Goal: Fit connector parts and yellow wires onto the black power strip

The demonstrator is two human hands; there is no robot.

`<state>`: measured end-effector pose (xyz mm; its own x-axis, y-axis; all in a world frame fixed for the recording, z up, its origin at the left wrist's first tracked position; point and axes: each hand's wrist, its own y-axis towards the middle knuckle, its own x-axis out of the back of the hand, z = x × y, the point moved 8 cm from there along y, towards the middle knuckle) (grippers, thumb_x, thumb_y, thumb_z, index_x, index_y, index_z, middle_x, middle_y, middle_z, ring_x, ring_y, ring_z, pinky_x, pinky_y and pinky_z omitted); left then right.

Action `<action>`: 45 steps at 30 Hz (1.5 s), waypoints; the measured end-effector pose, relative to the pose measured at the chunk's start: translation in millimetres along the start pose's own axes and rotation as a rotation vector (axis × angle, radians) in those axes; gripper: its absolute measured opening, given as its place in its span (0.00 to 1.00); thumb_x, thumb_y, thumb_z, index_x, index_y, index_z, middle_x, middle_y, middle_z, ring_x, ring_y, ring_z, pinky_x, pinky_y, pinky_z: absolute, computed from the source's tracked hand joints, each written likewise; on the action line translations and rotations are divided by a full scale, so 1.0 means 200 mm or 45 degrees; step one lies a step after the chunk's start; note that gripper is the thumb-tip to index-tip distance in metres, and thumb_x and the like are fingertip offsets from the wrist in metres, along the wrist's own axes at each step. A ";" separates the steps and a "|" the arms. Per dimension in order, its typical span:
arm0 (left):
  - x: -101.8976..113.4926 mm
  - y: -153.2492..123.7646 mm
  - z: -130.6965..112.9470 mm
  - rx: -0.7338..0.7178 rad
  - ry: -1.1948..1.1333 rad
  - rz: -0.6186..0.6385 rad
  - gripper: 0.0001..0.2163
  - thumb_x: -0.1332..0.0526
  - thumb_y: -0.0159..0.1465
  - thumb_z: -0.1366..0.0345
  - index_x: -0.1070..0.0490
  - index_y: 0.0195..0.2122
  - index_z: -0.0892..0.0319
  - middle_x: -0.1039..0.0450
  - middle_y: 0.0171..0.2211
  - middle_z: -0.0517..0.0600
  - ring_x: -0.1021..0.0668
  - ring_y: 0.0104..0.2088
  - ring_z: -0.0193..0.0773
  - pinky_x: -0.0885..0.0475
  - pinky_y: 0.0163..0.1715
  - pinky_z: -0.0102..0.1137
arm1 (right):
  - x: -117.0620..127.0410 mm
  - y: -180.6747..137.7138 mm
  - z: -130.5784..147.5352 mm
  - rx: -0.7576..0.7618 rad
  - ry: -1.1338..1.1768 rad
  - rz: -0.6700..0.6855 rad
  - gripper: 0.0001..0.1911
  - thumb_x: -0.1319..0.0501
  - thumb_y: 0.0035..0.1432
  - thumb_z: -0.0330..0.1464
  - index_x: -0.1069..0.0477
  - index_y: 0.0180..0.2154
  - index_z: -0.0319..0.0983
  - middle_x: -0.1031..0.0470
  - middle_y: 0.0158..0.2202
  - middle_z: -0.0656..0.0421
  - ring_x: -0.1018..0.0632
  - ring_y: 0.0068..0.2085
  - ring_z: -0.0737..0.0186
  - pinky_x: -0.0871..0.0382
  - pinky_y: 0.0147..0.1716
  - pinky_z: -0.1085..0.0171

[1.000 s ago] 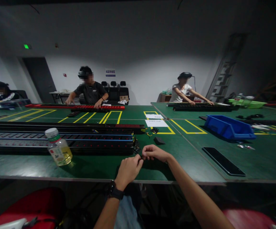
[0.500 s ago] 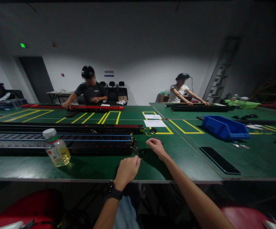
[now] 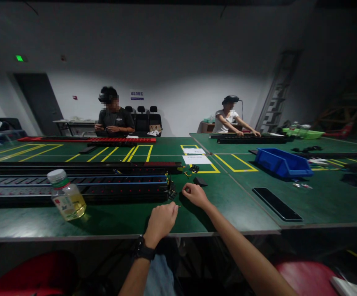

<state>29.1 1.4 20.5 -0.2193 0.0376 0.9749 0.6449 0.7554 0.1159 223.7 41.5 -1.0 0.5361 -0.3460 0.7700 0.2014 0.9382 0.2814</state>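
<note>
My left hand (image 3: pixel 161 220) is a closed fist resting near the front edge of the green table (image 3: pixel 221 205), with a black watch (image 3: pixel 140 248) on its wrist. My right hand (image 3: pixel 193 194) lies a little farther in, fingers curled, just right of the end of a long black rail assembly (image 3: pixel 104 185) with blue lines and red dots. Nothing shows inside either hand. A small black wedge (image 3: pixel 200 181) sits just beyond my right hand. A small black part with yellow wire (image 3: pixel 193 169) lies farther back.
A bottle of yellow drink (image 3: pixel 65 197) stands at the left front. A blue bin (image 3: pixel 281 162) and a flat black strip (image 3: pixel 275 203) lie to the right, white papers (image 3: pixel 193 159) in the middle. Across the tables, a person in a dark shirt (image 3: pixel 113 121) and a person in a white shirt (image 3: pixel 226 119) work at long rails.
My hands were pinched together by the rail end and have come apart. The right hand reached forward, then curled back near the rail end. The view drifted right.
</note>
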 end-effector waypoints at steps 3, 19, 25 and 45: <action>0.01 0.00 0.00 -0.004 -0.006 -0.009 0.19 0.54 0.80 0.57 0.25 0.43 0.54 0.16 0.41 0.53 0.14 0.43 0.47 0.28 0.40 0.34 | 0.00 0.00 0.01 0.000 -0.022 0.012 0.05 0.36 0.62 0.31 0.20 0.35 0.41 0.20 0.28 0.60 0.23 0.30 0.62 0.45 0.30 0.66; 0.01 0.00 0.00 0.014 -0.010 0.015 0.21 0.57 0.81 0.58 0.25 0.45 0.55 0.16 0.41 0.56 0.14 0.43 0.48 0.26 0.41 0.35 | 0.01 -0.01 0.03 -0.004 -0.065 0.031 0.05 0.36 0.62 0.31 0.20 0.36 0.42 0.19 0.30 0.60 0.22 0.32 0.62 0.44 0.31 0.66; 0.00 0.00 0.01 0.040 0.009 0.038 0.20 0.57 0.80 0.58 0.25 0.47 0.55 0.16 0.43 0.56 0.14 0.45 0.48 0.26 0.42 0.35 | 0.01 -0.01 0.03 -0.005 -0.063 0.051 0.06 0.36 0.63 0.31 0.19 0.36 0.41 0.20 0.29 0.59 0.21 0.32 0.62 0.44 0.31 0.66; 0.00 0.00 0.00 0.012 -0.005 0.001 0.20 0.56 0.80 0.58 0.25 0.43 0.55 0.16 0.41 0.55 0.14 0.43 0.48 0.27 0.40 0.34 | 0.01 -0.01 0.04 0.013 -0.075 0.030 0.05 0.36 0.63 0.31 0.20 0.36 0.41 0.19 0.29 0.59 0.21 0.32 0.62 0.44 0.30 0.66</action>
<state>28.2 1.8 21.3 -0.2214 0.0409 0.9743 0.6384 0.7613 0.1132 218.4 38.2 4.4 0.4911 -0.3233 0.8089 0.1806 0.9462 0.2686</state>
